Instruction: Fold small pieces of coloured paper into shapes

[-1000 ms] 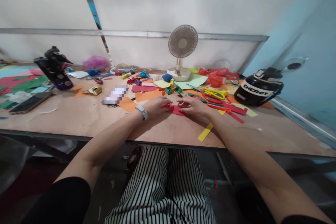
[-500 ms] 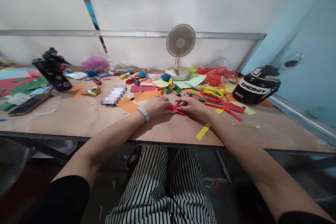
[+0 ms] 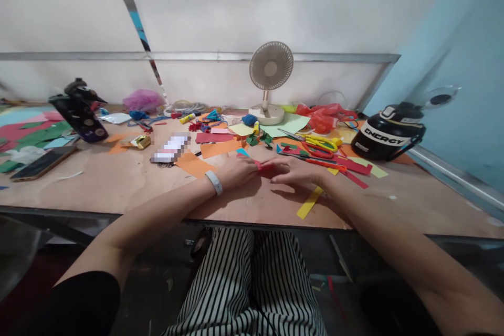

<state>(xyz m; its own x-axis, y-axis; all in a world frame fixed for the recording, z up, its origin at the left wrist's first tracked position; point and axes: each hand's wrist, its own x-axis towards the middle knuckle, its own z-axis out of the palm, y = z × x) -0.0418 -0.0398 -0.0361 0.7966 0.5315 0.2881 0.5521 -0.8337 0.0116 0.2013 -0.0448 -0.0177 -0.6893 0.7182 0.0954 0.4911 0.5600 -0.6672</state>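
Note:
A small piece of red paper is between my hands, just above the tabletop near the front edge. My left hand, with a pale band at the wrist, has its fingers closed on the paper's left side. My right hand has its upper fingers at the paper's right side, the thumb lower and a little apart. Both hands partly cover the paper, so its full shape is hidden. Beyond my hands lie small folded green paper pieces, and orange paper lies left of them. A yellow strip lies below my right wrist.
A white fan stands at the back. Scissors with yellow handles and an orange-red cutter lie to the right, before a black jug. A phone, a dark bottle and another phone are left.
My right hand has shifted slightly, its fingers lower and straighter. The red paper is more covered by my fingers and looks narrower. The whole view has tilted slightly up.

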